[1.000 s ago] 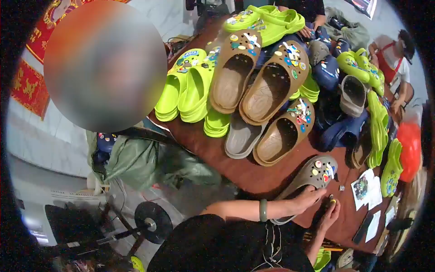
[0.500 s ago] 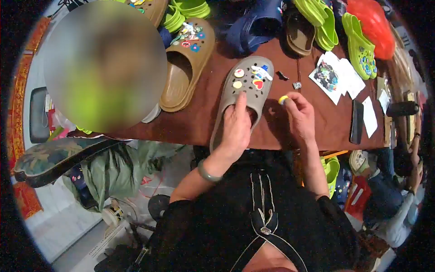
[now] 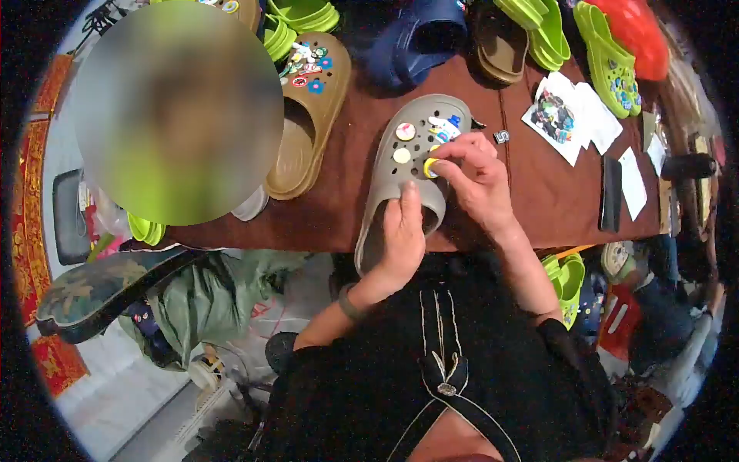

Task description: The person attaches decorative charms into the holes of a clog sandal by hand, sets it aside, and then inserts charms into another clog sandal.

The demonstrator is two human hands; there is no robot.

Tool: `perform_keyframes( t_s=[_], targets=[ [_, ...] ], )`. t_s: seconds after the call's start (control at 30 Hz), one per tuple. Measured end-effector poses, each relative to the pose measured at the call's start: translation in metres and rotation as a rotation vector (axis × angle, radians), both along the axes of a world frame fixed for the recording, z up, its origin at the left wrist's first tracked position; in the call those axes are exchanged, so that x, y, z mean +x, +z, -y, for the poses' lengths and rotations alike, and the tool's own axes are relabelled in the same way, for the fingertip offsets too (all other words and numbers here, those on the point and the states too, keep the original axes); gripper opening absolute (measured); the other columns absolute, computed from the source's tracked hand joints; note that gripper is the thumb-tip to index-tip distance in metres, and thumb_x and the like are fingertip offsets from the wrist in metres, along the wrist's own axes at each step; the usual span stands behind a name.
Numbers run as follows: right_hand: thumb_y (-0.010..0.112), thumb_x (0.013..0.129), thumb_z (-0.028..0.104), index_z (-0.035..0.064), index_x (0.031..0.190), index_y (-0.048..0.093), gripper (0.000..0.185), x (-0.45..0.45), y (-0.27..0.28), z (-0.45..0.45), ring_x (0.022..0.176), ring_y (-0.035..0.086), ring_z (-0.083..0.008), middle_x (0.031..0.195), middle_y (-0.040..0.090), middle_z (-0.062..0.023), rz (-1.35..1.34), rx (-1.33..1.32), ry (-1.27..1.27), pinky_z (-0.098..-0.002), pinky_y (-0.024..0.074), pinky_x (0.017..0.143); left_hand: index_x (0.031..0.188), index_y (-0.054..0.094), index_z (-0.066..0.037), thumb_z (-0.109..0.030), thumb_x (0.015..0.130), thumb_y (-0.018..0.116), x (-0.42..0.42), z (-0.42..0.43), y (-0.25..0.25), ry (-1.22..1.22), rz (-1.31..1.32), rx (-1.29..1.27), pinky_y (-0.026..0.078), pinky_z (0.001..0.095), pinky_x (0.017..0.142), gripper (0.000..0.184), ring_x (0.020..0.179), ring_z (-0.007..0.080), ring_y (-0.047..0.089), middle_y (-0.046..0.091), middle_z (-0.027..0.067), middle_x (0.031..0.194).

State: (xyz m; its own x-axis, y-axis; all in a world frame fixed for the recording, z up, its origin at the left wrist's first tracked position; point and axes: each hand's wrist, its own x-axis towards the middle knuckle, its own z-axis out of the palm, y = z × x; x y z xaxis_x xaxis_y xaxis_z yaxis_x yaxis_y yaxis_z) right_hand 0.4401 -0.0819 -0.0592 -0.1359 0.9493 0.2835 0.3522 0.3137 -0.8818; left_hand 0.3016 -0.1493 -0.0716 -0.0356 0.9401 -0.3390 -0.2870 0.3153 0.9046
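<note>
A grey-brown clog (image 3: 385,173) lies on the brown tabletop (image 3: 531,200), its toe pointing away from me. My left hand (image 3: 404,231) grips the clog at its opening, with fingers inside and the thumb on the upper. Between the thumb and index finger of my right hand (image 3: 481,181) is a small yellow charm (image 3: 431,168), held at the clog's perforated upper. A round white-and-red charm (image 3: 405,132), a pale yellow charm (image 3: 402,155) and a white-and-blue figure charm (image 3: 444,128) sit on the upper. My right fingers partly cover its right side.
Left of it stands a brown clog (image 3: 315,115) with charms. Blue (image 3: 419,42) and green clogs (image 3: 608,61) line the back. To the right are a charm packet (image 3: 556,115), white papers (image 3: 633,183), a black flat object (image 3: 610,194) and a red bag (image 3: 635,35).
My right hand has moved left with the yellow charm, from beside the clog onto its upper. My left hand keeps hold of the clog. The view has tilted down since the earliest frame.
</note>
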Motion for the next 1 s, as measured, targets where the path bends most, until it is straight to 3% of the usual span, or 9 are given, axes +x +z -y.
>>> perform_keyframes(
  t_s=[0.1,0.23,0.3,0.47,0.57,0.7,0.8,0.9,1.0],
  targets=[
    [0.075,0.074,0.018,0.0138,0.083,0.071,0.011,-0.011,0.003,-0.005,0.089,0.049,-0.0162,0.081,0.063,0.0027,0.174,0.098,0.053,-0.0339,0.0317,0.084,0.075,0.048,-0.01,-0.033,0.102,0.036,0.013,0.001,0.006,0.089,-0.065,0.104,0.025,0.0235,0.048,0.038,0.056,0.0028,0.033,0.039,-0.0069,0.063],
    [0.075,0.074,0.019,0.0132,0.082,0.068,0.012,-0.015,0.006,-0.007,0.088,0.051,-0.0187,0.085,0.062,0.0018,0.195,0.125,0.037,-0.0351,0.0306,0.085,0.105,0.054,0.002,-0.026,0.1,0.043,0.013,0.0,-0.007,0.056,-0.041,0.222,0.041,0.0254,0.07,0.031,0.081,0.007,0.049,0.054,0.0018,0.09],
    [0.073,0.075,0.017,0.0136,0.084,0.067,0.012,-0.009,0.004,-0.01,0.089,0.053,-0.0198,0.088,0.064,0.0014,0.231,0.154,0.101,-0.036,0.0313,0.086,0.117,0.051,0.005,-0.024,0.098,0.049,0.007,0.0,-0.006,-0.036,0.01,0.224,0.043,0.0286,0.084,0.034,0.095,0.0115,0.053,0.057,0.009,0.104],
    [0.07,0.078,0.012,0.0136,0.093,0.069,0.016,0.004,0.016,-0.01,0.099,0.051,-0.0223,0.097,0.063,-0.0004,0.431,0.319,0.251,-0.0394,0.0321,0.09,0.105,0.053,0.003,-0.015,0.092,0.059,0.007,0.0,-0.012,-0.168,0.131,0.223,0.044,0.0254,0.071,0.023,0.083,0.0073,0.051,0.056,0.0024,0.091],
    [0.068,0.076,0.008,0.0149,0.102,0.069,0.027,0.014,0.029,-0.011,0.104,0.049,-0.0247,0.103,0.062,-0.0008,0.602,0.305,0.383,-0.0439,0.0307,0.095,0.106,0.051,0.002,-0.014,0.09,0.061,0.011,-0.007,-0.013,-0.134,0.179,0.39,0.043,0.0258,0.069,0.025,0.081,0.0072,0.05,0.055,0.0016,0.088],
    [0.068,0.071,0.004,0.0136,0.104,0.069,0.034,0.018,0.043,-0.024,0.107,0.048,-0.0275,0.104,0.061,-0.0032,0.777,0.325,0.533,-0.0432,0.0318,0.095,0.098,0.05,0.001,-0.011,0.088,0.062,0.019,-0.002,-0.028,-0.056,0.104,0.352,0.04,0.0265,0.062,0.02,0.074,0.0076,0.045,0.052,0.0008,0.082],
    [0.068,0.067,0.004,0.0149,0.106,0.068,0.041,0.019,0.047,-0.028,0.109,0.048,-0.0255,0.105,0.058,-0.0012,0.852,0.317,0.63,-0.0482,0.0283,0.099,0.112,0.048,0.0,-0.01,0.092,0.058,0.014,-0.004,-0.03,-0.149,0.23,0.196,0.043,0.0247,0.076,0.025,0.088,0.0069,0.05,0.053,0.0007,0.098],
    [0.067,0.062,0.002,0.0157,0.108,0.068,0.048,0.027,0.047,-0.035,0.112,0.048,-0.0246,0.107,0.055,-0.0005,0.916,0.27,0.742,-0.0523,0.0246,0.103,0.113,0.047,0.001,-0.011,0.092,0.057,0.004,-0.004,-0.024,-0.26,0.025,0.209,0.042,0.0235,0.073,0.025,0.084,0.0063,0.048,0.051,0.0003,0.094],
    [0.065,0.059,0.001,0.0157,0.108,0.068,0.051,0.028,0.05,-0.04,0.116,0.046,-0.024,0.109,0.054,-0.001,0.949,0.242,0.829,-0.0543,0.0224,0.106,0.104,0.049,0.001,-0.013,0.091,0.059,0.011,-0.003,-0.024,-0.176,0.068,0.254,0.042,0.024,0.068,0.021,0.079,0.007,0.047,0.05,0.0003,0.088]
  ],
)
